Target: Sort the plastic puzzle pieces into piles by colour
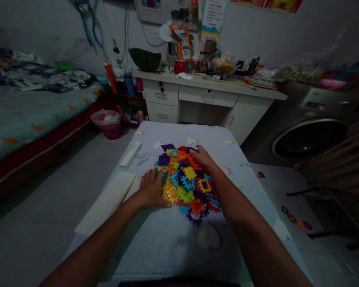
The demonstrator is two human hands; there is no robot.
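Note:
A loose pile of plastic gear-edged pieces in yellow, orange, red, purple, blue and green lies on a cloth-covered table. My left hand rests at the pile's left side with its fingers spread, next to yellow and green pieces. At the far right side of the pile, my right hand lies with fingers stretched out over red and purple pieces. Neither hand shows a piece gripped in it. Some pieces under the fingers are hidden.
A folded pale cloth or paper and a white box-like strip lie at the table's left edge. Beyond stands a cluttered desk. A washing machine is at right, a bed at left. More linked pieces lie on the floor.

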